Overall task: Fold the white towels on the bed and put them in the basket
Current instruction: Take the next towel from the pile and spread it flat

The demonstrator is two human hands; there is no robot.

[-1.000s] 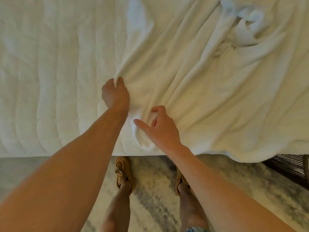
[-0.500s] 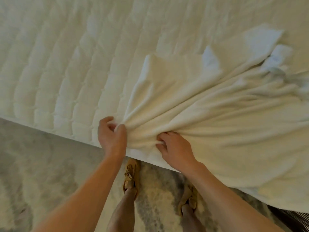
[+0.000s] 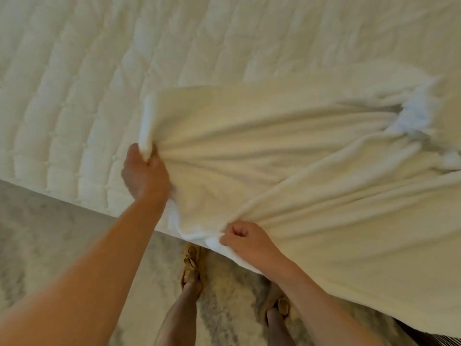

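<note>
The white towel (image 3: 287,151) is pinched at its near edge by both hands, left hand (image 3: 144,173) and right hand (image 3: 245,239), and should be drawn taut and flat across the bed (image 3: 99,71) before folding.

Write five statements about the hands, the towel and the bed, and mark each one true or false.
1. The left hand grips an edge of the white towel. True.
2. The right hand lies flat and open on the towel. False: its fingers are curled and pinch the fabric.
3. The towel is folded into a neat square. False: it lies spread out and creased across the bed.
4. The person stands on a mottled rug in tan sandals. True.
5. Part of the towel hangs over the near edge of the bed. True.
</note>
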